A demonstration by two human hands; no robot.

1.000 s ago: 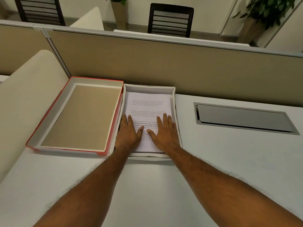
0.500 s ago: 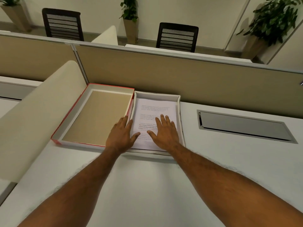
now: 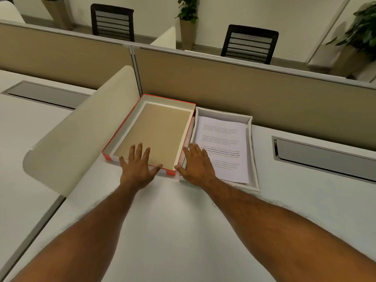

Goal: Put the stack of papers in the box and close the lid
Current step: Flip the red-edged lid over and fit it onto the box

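Observation:
The stack of printed papers point(image 3: 223, 147) lies flat inside the white box point(image 3: 252, 159) against the desk partition. Left of it, touching its side, the red-edged lid point(image 3: 150, 131) lies upside down, its brown inside facing up. My left hand point(image 3: 138, 167) is spread flat over the lid's near edge, fingers reaching into it. My right hand point(image 3: 195, 165) rests with spread fingers on the box's near left corner, at the gap between lid and box, partly over the papers. Neither hand has closed around anything.
A cream curved divider panel point(image 3: 81, 131) stands left of the lid. The beige partition point(image 3: 264, 92) runs behind both. A grey cable hatch point(image 3: 323, 157) is set into the white desk at right. Chairs and plants stand beyond.
Both hands have slid left off the papers: the left from the papers onto the lid's near edge, the right to the box's left corner. The camera view has swung left too.

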